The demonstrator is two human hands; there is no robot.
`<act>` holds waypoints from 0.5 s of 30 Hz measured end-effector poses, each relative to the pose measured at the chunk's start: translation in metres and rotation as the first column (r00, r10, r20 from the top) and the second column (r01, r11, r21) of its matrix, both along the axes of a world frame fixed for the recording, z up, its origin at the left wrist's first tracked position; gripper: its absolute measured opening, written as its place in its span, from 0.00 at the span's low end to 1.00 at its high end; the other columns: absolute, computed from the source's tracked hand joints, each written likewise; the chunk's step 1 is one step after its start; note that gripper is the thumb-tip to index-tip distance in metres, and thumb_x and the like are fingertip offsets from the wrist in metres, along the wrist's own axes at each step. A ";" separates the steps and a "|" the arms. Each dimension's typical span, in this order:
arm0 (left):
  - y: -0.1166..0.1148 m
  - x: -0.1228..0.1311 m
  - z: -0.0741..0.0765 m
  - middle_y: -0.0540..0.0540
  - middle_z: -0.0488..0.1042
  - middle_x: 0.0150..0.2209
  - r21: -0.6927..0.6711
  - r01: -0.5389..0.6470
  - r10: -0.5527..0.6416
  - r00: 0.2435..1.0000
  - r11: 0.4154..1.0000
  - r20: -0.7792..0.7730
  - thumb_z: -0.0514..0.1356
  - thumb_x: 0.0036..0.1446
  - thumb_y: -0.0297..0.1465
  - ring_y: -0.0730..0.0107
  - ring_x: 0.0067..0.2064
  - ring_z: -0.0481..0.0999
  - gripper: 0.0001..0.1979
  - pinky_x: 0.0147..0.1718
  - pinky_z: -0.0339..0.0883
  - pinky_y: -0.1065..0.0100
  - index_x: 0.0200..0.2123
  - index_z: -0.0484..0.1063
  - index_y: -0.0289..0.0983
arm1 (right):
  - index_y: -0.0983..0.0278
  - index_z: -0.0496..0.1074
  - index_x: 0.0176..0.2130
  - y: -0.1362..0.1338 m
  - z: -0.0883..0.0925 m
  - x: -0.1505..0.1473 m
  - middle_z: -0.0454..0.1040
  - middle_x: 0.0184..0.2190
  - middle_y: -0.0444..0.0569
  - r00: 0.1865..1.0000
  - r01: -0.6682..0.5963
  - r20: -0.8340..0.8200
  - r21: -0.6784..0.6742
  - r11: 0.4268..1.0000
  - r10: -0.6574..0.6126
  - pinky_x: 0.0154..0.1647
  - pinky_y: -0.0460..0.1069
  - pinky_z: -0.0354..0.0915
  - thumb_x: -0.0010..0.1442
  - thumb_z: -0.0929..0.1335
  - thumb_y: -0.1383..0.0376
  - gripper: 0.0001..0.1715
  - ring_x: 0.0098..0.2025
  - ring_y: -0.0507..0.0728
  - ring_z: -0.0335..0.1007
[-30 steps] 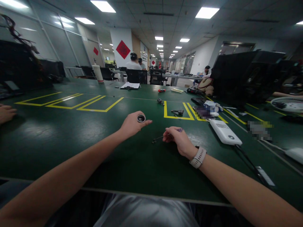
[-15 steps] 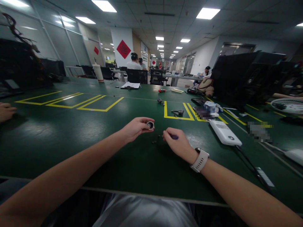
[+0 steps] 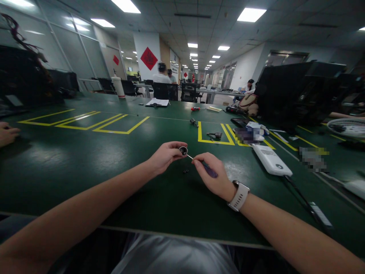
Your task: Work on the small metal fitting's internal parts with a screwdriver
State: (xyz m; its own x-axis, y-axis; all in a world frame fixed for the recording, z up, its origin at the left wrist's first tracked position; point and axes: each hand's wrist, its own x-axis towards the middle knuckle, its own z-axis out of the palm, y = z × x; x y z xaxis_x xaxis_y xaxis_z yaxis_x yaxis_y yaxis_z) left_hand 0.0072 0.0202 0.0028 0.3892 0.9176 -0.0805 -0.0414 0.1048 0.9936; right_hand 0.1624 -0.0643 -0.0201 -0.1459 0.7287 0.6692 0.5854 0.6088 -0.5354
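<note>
Between the fingers and thumb of my left hand (image 3: 167, 156) is a small round metal cup (image 3: 183, 151), its open side facing me and to the right. My right hand (image 3: 212, 175) is closed around the dark purple handle of a screwdriver (image 3: 210, 171). The thin shaft points up and left, and its tip is at the cup's opening; whether it touches anything inside is too small to tell. Two small dark rings (image 3: 186, 171) lie on the green table (image 3: 159, 201) just below the cup, left of my right hand.
Beyond my hands, a dark metal part (image 3: 215, 135) lies inside a yellow taped outline, with another (image 3: 194, 122) behind it. A white device (image 3: 272, 160) with a cable is at the right. Another person's hand (image 3: 8, 134) rests at the left edge.
My right hand has moved slightly left, and the screwdriver has swung up so its tip is now at the cup. The cup has shifted slightly right in my left hand.
</note>
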 end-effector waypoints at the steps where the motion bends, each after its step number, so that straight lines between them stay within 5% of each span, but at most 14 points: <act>1: 0.000 0.000 -0.001 0.43 0.75 0.38 0.003 0.000 0.000 1.000 1.000 0.004 0.56 0.46 0.15 0.68 0.42 0.75 0.14 0.45 0.71 0.65 0.35 0.72 0.33 | 0.62 0.69 0.35 0.001 -0.001 0.000 0.72 0.31 0.49 1.000 -0.004 0.006 -0.001 1.000 0.004 0.37 0.51 0.63 0.60 0.62 0.67 0.07 0.35 0.55 0.67; 15: -0.001 0.001 -0.007 0.45 0.75 0.33 0.024 -0.011 0.010 0.999 1.000 0.032 0.58 0.46 0.17 0.69 0.38 0.77 0.09 0.43 0.71 0.65 0.33 0.72 0.32 | 0.62 0.68 0.34 0.003 -0.005 -0.003 0.72 0.31 0.49 0.995 -0.039 0.092 0.029 0.999 0.036 0.38 0.51 0.62 0.60 0.61 0.68 0.07 0.35 0.55 0.67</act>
